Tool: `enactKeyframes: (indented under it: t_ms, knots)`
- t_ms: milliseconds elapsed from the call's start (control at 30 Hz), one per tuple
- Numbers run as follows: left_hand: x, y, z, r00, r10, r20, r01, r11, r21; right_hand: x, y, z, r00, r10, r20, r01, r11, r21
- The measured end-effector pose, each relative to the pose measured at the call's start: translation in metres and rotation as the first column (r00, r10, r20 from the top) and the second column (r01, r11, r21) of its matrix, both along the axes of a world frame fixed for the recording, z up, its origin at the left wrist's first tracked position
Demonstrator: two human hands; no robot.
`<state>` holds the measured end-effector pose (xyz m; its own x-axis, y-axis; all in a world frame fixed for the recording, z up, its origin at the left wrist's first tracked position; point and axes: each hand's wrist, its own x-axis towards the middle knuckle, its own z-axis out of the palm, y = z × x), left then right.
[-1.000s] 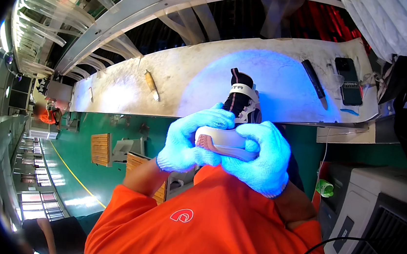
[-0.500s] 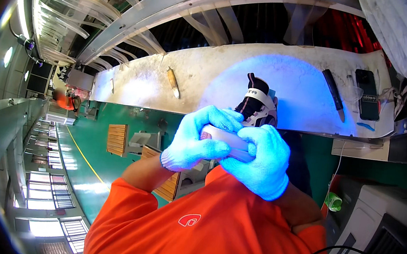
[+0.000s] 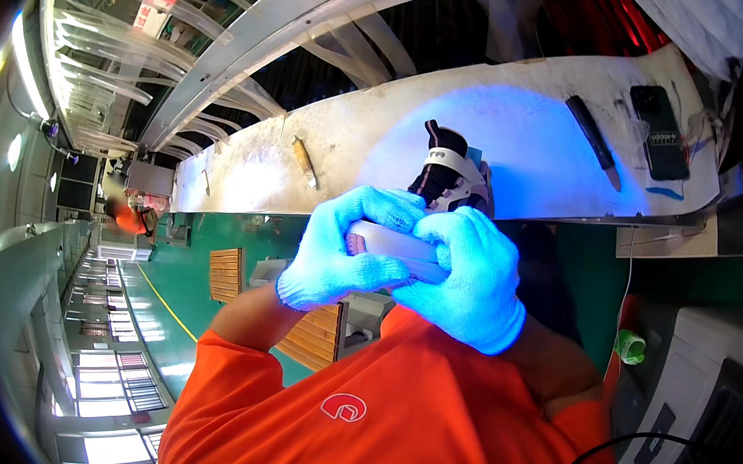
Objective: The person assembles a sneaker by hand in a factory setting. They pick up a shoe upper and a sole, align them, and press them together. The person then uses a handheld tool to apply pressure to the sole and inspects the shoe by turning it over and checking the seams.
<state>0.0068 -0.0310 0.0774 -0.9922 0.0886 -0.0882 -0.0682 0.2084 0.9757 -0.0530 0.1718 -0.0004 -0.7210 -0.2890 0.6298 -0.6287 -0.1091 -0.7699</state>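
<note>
A black and white sneaker [image 3: 453, 175] has its toe end towards me, its dark collar and pull loop pointing away over the bench edge. Both my hands wear knitted gloves, lit bright blue by a lamp. My left hand [image 3: 343, 252] wraps around the left side of the pale toe and sole, its thumb lying across the near side. From the right, my right hand [image 3: 474, 278] grips the same pale part, fingers bent over it. The gloves hide much of the sneaker's middle.
The long pale workbench [image 3: 526, 113] carries a dark-handled knife [image 3: 591, 137], a phone [image 3: 661, 135] and a yellow-handled knife [image 3: 304, 161]. Clear strips hang along a metal frame behind it. A wooden slatted surface [image 3: 312, 337] is at left, a grey machine [image 3: 688, 379] at right. Another person [image 3: 129, 218] is far left.
The head view has shifted and turned a little, so the bench things appear displaced. Both hands keep their grip on the sneaker, with little visible change in its pose.
</note>
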Motion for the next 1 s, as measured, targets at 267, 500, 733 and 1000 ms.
enactKeyframes:
  t_ms: [267,500,733,1000]
  knots:
    - [-0.005,0.007,0.013,0.991,0.063,0.117,-0.057,0.997,-0.052,0.003,0.002,-0.001,0.999,-0.028,0.022,0.028,1.000,-0.010]
    - [-0.006,0.007,0.015,0.984,0.136,0.116,-0.132,0.990,-0.040,0.020,0.014,-0.032,0.979,-0.073,0.188,0.081,0.996,-0.036]
    - [-0.011,-0.002,0.011,0.998,0.028,0.053,-0.023,0.996,-0.090,0.021,0.013,-0.030,0.986,0.040,0.162,-0.029,0.997,-0.069]
    - [-0.012,-0.012,0.008,0.997,0.044,0.067,-0.042,0.999,-0.034,0.010,0.005,-0.029,0.995,0.015,0.102,-0.010,0.999,-0.044]
